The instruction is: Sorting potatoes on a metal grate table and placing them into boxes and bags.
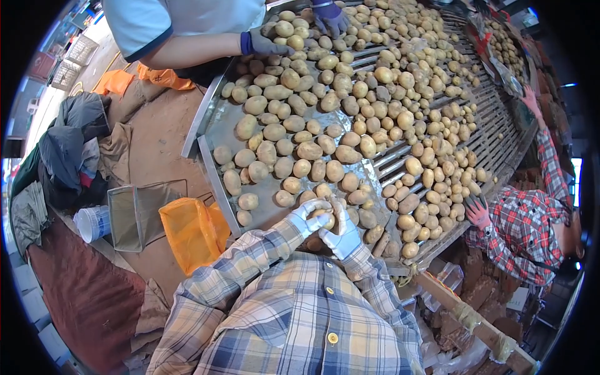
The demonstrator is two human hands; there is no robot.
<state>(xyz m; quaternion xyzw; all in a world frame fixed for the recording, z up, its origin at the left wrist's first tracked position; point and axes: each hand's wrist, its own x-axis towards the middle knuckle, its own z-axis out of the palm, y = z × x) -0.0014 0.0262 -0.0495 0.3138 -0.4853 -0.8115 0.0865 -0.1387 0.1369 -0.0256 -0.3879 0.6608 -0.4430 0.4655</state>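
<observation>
In white and light-blue gloves, my left hand (308,218) and my right hand (341,233) meet at the near edge of a metal sorting table (206,154). Between their fingers is a potato (329,220), partly covered by both hands. Loose potatoes (309,151) lie spread over the smooth metal sheet just beyond my hands. More potatoes are heaped on the slatted metal grate (497,108) to the right.
A co-worker's gloved hands (269,43) touch potatoes at the far side. Another co-worker in a red checked shirt (525,225) reaches over the right edge. An orange mesh bag (190,229), a wire-framed bag (126,218) and a white bucket (93,224) stand left. A wooden beam (468,318) extends lower right.
</observation>
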